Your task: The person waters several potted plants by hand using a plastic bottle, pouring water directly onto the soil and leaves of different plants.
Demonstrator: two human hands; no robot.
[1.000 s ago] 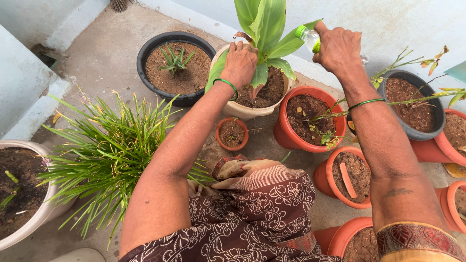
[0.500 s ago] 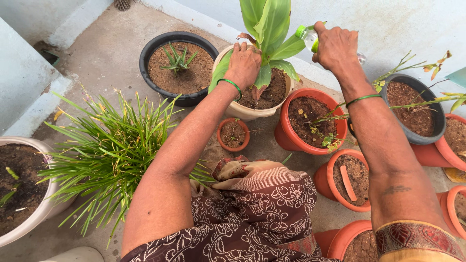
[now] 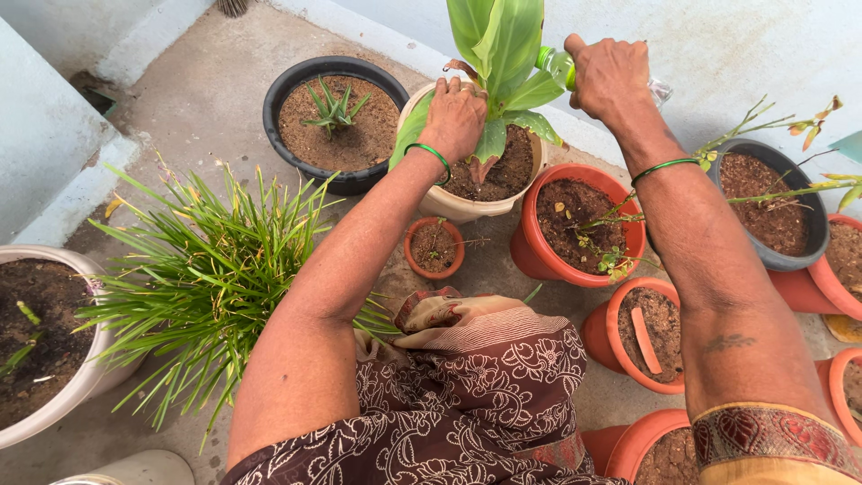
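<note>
A grey concrete floor [image 3: 206, 81] by a pale wall is full of plant pots. In the upper middle of the frame, the left hand [image 3: 455, 117] has its fingers curled around the stem base of a big-leafed green plant [image 3: 503, 45] in a cream pot [image 3: 449, 205], and the right hand [image 3: 611, 76] has its grip closed tight on a clear plastic bottle with a green cap [image 3: 557, 65], tipped toward the leaves. The soil [image 3: 512, 166] looks mostly dry, so the watering seems barely begun, and the orange pots [image 3: 539, 256] and black pot [image 3: 278, 99] nearby look dry too.
</note>
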